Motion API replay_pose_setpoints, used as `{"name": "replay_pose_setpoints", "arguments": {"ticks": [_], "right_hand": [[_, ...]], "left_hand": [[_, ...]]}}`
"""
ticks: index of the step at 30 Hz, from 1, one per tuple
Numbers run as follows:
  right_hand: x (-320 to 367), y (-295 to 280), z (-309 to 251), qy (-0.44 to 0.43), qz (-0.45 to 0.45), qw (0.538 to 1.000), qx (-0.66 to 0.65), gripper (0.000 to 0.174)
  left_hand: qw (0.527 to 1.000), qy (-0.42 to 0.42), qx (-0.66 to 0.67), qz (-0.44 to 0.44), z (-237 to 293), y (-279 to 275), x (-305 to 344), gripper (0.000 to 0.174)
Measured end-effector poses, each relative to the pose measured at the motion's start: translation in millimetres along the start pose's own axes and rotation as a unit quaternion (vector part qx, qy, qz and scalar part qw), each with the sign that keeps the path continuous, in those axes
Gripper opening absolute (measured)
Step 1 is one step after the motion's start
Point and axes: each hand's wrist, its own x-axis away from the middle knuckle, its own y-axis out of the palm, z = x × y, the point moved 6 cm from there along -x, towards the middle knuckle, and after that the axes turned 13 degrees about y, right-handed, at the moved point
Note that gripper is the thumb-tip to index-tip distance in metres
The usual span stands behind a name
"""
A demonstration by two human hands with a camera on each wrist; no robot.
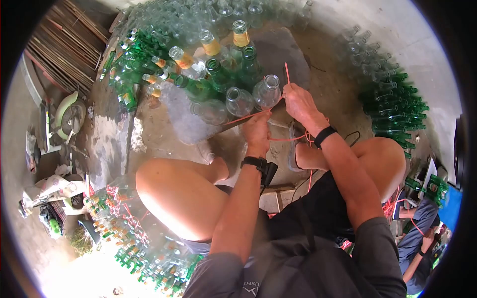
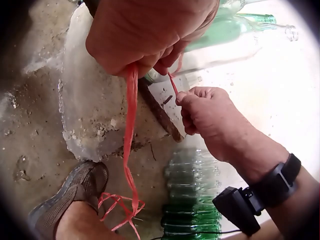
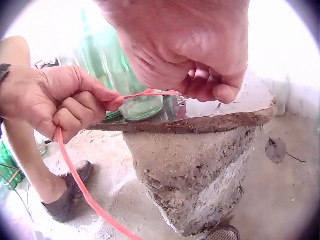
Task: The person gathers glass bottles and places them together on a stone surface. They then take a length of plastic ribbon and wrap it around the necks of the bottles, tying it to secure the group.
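Note:
Red plastic twine [image 1: 238,120] runs low round a group of glass bottles on a slab. My left hand [image 1: 257,133] grips the twine at the near side of the group, fingers curled, and a long tail [image 3: 85,192] hangs from its fist. Just to the right, my right hand [image 1: 299,105] pinches the other part, and a short end [image 1: 286,73] sticks up past it. Between the hands the twine is a short taut stretch [image 3: 150,93]. A clear bottle [image 1: 267,92] stands closest to both hands, with another clear bottle [image 1: 239,102] and green bottles [image 1: 218,74] beside it.
The slab [image 1: 181,116] rests on a rough stone block [image 3: 190,170]. Many clear bottles [image 1: 164,20] and green bottles [image 1: 126,94] crowd the far side; more green ones [image 1: 397,107] line the right wall. Loose twine [image 2: 120,207] lies near a shoe [image 2: 70,192]. Another person [image 1: 417,248] is at lower right.

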Motion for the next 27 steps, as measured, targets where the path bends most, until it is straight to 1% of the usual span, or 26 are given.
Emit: {"name": "replay_pose_setpoints", "arguments": {"ticks": [3,5,8,12,14,15,18,20,21,23,24,26,27], "right_hand": [[-0.5,1.8,0.8,0.005,0.01,1.0,0.011,0.005],[0.7,-1.9,1.8,0.006,0.023,1.0,-0.02,0.004],[6.5,-6.5,5.3,-0.008,-0.006,1.0,-0.029,0.006],[11.2,-11.5,9.4,0.014,-0.032,0.999,-0.022,0.011],[14.6,-17.7,3.3,0.023,-0.046,0.998,0.024,0.012],[15.1,-22.0,-0.9,0.023,-0.046,0.998,0.025,0.012],[18.5,-22.5,-4.8,0.017,-0.053,0.996,0.062,0.012],[20.5,-17.7,-7.5,-0.037,-0.019,0.998,0.051,0.007],[19.4,-13.1,-5.3,-0.037,-0.02,0.998,0.052,0.007],[16.0,-3.9,-1.0,0.017,-0.085,0.996,0.005,0.013],[16.9,-2.6,-1.4,0.017,-0.087,0.996,0.005,0.013],[18.0,-4.7,-10.3,0.066,-0.14,0.984,-0.086,0.016],[17.4,-2.6,-13.5,0.066,-0.141,0.984,-0.086,0.016]], "left_hand": [[1.0,0.007,-0.001,0.002,2.0,0.3,1.3,0.015],[0.999,0.032,-0.014,-0.004,4.0,1.4,1.5,0.015],[1.0,0.006,-0.004,-0.011,2.3,1.7,0.8,0.017],[0.999,0.002,-0.017,-0.03,0.8,2.4,0.0,0.018],[0.999,0.003,-0.04,-0.011,1.9,3.4,2.0,0.019],[0.999,0.002,-0.039,-0.012,2.9,5.3,2.5,0.019],[0.999,0.002,-0.034,0.002,2.1,5.7,3.5,0.021],[0.999,0.002,-0.037,0.013,0.6,5.5,3.1,0.021],[0.999,0.001,-0.037,0.013,-0.1,5.4,2.7,0.021],[1.0,0.01,-0.027,0.009,-0.6,5.2,2.2,0.021],[1.0,0.009,-0.027,0.01,-1.6,4.7,2.1,0.021],[1.0,0.004,-0.007,0.008,-2.9,5.3,2.8,0.023],[1.0,0.002,-0.008,0.009,-3.6,5.2,3.2,0.023]]}}
